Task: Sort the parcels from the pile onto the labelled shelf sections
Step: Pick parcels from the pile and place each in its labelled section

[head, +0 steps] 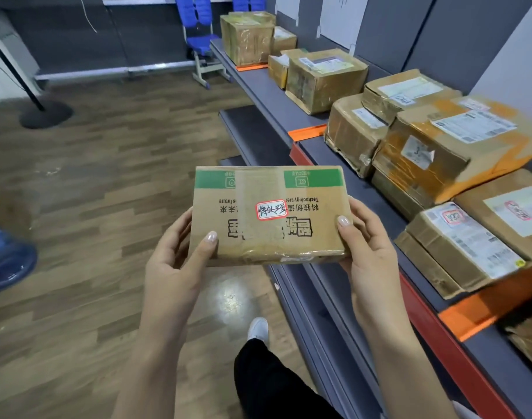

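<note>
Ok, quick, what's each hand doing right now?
Left hand: holding the parcel by its left edge, thumb on top.
Right hand: holding the same parcel by its right edge, thumb on top.

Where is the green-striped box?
The green-striped box is central in the head view, held between the left hand and right hand, beside the shelf.

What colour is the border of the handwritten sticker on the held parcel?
Red, around a white field; the head view shows the sticker on the parcel clearly.
</note>
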Demonstrator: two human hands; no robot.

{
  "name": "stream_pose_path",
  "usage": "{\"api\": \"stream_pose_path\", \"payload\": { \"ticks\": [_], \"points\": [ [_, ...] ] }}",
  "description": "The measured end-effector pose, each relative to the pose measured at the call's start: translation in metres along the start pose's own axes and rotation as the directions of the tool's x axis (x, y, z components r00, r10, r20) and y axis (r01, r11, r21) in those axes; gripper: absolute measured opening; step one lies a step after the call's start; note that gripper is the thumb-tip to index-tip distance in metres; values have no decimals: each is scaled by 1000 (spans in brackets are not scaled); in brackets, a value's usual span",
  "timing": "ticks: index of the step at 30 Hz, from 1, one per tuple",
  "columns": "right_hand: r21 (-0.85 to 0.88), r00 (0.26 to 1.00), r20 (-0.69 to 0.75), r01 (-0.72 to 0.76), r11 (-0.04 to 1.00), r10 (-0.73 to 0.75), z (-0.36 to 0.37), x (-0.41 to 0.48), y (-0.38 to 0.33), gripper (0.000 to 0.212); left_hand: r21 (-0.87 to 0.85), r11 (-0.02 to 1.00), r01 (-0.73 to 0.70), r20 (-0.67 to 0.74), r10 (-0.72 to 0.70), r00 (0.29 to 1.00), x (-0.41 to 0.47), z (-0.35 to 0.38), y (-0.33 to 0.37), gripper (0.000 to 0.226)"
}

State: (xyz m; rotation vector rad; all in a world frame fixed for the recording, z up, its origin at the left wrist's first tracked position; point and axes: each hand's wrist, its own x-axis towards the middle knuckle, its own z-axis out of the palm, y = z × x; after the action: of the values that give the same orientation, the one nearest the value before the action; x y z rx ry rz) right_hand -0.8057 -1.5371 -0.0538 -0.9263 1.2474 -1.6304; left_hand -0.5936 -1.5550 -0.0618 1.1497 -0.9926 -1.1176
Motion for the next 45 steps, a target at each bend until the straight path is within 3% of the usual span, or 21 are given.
{"api": "stream_pose_path", "payload": {
  "ticks": [12,24,30,40,45],
  "points": [
    [53,989,-145,-9,999,17,64,187,26,28,36,999,-4,77,1,997,211,43,-4,46],
    [23,986,-155,-65,998,68,100,284,41,27,8,1000,28,53,-29,998,308,62,-11,37],
    [7,986,-167,-23,1000,24,128,324,51,26,5,999,43,59,-43,997,361,56,-13,52],
    [3,977,-209,28,1000,-27,219,424,69,26,2,1000,12,120,-13,993,508,35,-11,38],
    [7,966,-250,64,998,-60,275,477,78,27,21,999,-33,177,29,984,592,19,0,42]
  ]
}}
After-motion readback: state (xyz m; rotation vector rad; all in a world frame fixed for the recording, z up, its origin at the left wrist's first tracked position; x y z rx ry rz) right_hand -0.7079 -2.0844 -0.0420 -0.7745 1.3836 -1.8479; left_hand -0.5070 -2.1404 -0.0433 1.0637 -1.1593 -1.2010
